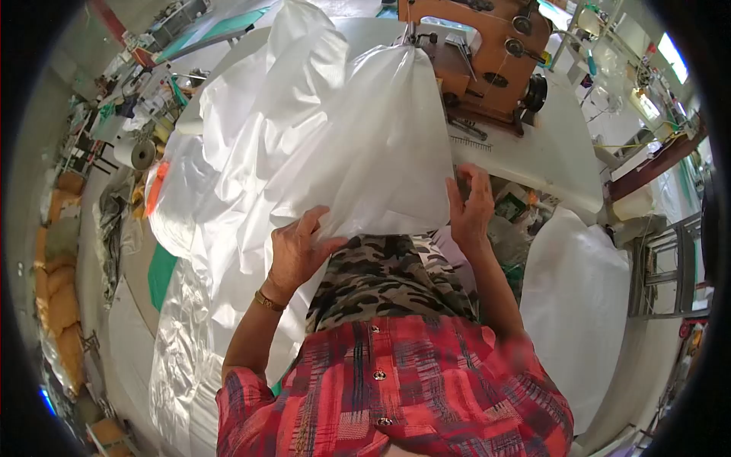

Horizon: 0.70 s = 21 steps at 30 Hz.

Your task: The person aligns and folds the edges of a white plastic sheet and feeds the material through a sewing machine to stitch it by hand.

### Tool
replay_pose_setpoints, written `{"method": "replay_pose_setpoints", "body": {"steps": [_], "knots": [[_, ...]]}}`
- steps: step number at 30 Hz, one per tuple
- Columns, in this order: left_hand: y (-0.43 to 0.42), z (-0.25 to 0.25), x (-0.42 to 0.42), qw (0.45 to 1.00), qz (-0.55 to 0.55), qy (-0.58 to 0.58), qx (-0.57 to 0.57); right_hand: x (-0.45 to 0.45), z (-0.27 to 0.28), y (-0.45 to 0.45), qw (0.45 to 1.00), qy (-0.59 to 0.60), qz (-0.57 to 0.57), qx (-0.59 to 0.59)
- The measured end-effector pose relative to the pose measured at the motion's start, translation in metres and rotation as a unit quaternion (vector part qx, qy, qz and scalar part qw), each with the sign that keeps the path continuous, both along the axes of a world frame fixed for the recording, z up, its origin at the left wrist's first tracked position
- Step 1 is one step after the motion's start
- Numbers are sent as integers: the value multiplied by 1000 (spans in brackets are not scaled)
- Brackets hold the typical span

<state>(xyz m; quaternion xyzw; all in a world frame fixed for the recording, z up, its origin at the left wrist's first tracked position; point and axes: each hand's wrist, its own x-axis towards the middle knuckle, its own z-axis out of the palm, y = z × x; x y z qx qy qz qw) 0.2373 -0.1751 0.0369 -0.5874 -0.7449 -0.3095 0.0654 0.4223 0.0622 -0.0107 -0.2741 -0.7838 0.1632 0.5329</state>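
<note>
A large sheet of shiny white plastic-like material (373,145) covers the left and middle of the worktable and drapes toward my lap. Its upper end runs under the needle area of a brown sewing machine (487,61). My left hand (301,247) lies over the sheet near its front edge, thumb and fingers apart. Beside the sheet's right edge is my right hand (472,207), raised, with a gap between the thumb and the bent fingers. Neither hand shows a grip on the material.
The pale tabletop (548,164) extends right of the machine. More white sheeting (575,305) hangs at my right, close to a dark metal frame (670,266). Orange-brown bundles (65,282) and a roll (142,154) are at the left.
</note>
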Motion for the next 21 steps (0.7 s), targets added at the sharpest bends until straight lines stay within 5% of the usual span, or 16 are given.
{"method": "replay_pose_setpoints", "body": {"steps": [4,7,9,11,13,17,18,21], "knots": [[12,11,10,999,6,-13,46,-24,13,-21,985,-5,138,105],[19,18,17,996,-2,-59,68,-48,-46,-17,949,-165,210,168],[22,21,20,992,-6,-107,69,-52,-77,-12,853,-447,206,176],[21,20,25,938,22,-311,150,-49,-84,-14,833,-492,211,143],[20,30,17,953,44,-286,93,-53,-76,-16,904,-372,194,81],[28,32,9,972,73,-186,121,-50,-16,-32,932,-271,233,-67],[31,31,7,976,45,-153,149,-48,-8,-40,951,-164,241,-99],[31,32,6,976,32,-120,178,-56,11,-64,923,-7,313,-225]]}}
